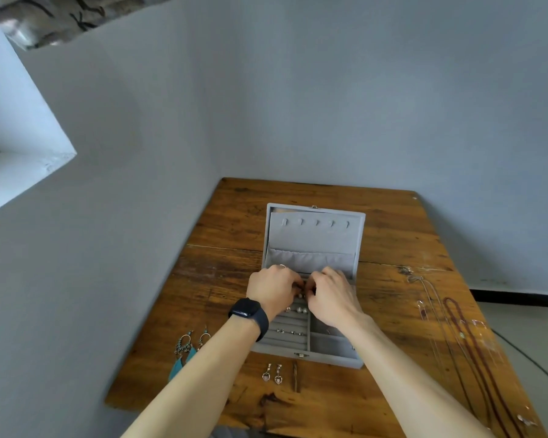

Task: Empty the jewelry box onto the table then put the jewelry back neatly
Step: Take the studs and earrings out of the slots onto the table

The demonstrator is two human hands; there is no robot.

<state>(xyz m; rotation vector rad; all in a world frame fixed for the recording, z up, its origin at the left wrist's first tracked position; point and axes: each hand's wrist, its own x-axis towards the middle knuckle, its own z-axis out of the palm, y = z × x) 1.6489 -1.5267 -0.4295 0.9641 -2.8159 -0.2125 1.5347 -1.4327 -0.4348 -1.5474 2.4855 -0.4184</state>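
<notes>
A grey velvet jewelry box (329, 350) lies open in the middle of the wooden table (234, 222), its lid (314, 235) leaning back with hooks and a pocket. Small stud earrings (300, 310) sit in the ring-roll slots on the box's left side. My left hand (272, 289), with a black watch on the wrist, and my right hand (331, 295) meet over the box's far rows, fingers curled together on something tiny that I cannot make out. Turquoise feather earrings (184, 355) lie at the left, heart drop earrings (272, 374) lie in front of the box, and necklaces (456, 330) lie at the right.
A small dark stick-like piece (295, 376) lies beside the heart earrings. The table stands against a grey wall, with a white window ledge (23, 172) at the upper left. Floor and a dark cable (532, 358) show past the table's right edge.
</notes>
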